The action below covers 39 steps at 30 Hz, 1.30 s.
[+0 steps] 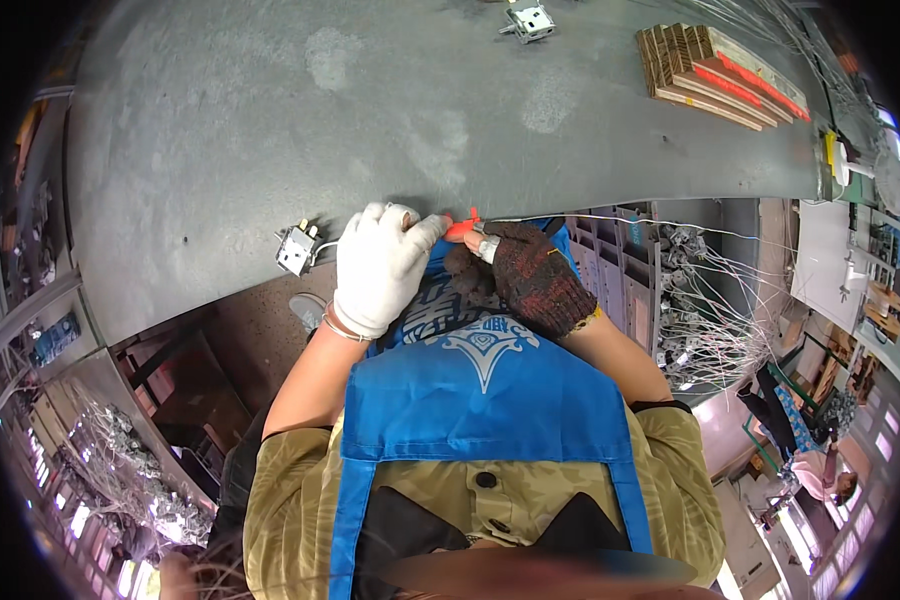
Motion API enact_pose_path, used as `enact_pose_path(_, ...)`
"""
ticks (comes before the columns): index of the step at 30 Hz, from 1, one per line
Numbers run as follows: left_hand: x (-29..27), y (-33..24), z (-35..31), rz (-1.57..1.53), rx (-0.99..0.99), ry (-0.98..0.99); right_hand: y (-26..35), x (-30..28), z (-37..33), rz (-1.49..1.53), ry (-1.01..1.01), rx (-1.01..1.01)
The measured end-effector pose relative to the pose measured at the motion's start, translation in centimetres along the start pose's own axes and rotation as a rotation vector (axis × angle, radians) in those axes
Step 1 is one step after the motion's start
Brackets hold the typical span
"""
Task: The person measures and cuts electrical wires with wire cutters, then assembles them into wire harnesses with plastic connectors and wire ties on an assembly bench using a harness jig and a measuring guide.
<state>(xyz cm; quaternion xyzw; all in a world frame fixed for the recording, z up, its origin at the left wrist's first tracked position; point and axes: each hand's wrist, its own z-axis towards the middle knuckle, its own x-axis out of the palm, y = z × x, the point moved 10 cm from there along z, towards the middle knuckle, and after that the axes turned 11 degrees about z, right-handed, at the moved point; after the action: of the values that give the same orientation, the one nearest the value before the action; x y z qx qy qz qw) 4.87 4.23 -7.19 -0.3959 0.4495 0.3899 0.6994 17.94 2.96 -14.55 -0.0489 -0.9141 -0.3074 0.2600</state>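
Observation:
My left hand [378,268], in a white glove, is closed at the table's near edge. A white wire [326,245] runs from a small metal part with brass-coloured prongs [297,248] to beneath this glove. Its fingertips meet a small red plastic piece [460,229], whose exact kind I cannot make out. My right hand [535,275], in a dark knitted glove with bare fingertips, pinches the red piece from the other side. From beside the right hand a thin pale wire [610,217] stretches away to the right. The palms and most of what lies inside the fingers are hidden.
The grey table [220,130] spreads ahead. A similar metal part [529,20] lies at its far edge, and stacked wooden boards with red stripes [720,78] sit far right. Bundles of wired parts [705,310] hang on the right. Another person [820,470] is at the lower right.

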Motion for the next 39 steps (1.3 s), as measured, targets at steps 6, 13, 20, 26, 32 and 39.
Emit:
enact_pose_path(6, 0.1, 0.0, 0.2, 0.006, -0.015, 0.045, -0.6, -0.2, -0.3, -0.002, 0.013, -0.002)
enact_pose_path(13, -0.4, 0.3, 0.5, -0.095, -0.044, 0.021, -3.6, -2.5, -2.6, 0.423, 0.019, 0.150)
enact_pose_path(20, -1.7, 0.7, 1.0, -0.269, -0.046, 0.028, 6.0, -15.4, -7.2, 0.535, -0.146, -0.520)
enact_pose_path(26, -1.5, -0.1, 2.3, -0.225, 0.053, 0.076, 17.5, -20.0, -15.4, 0.430, 0.009, -0.887)
enact_pose_path(32, 1.3, 1.4, 5.3, -0.807, -0.163, 0.511, 22.7, -19.5, -18.7, 0.286, -0.085, -1.056)
enact_pose_path(39, 2.5, 1.5, 5.9, -1.234, -0.540, 0.855, 25.6, -19.0, -20.6, 0.161, -0.093, -1.122)
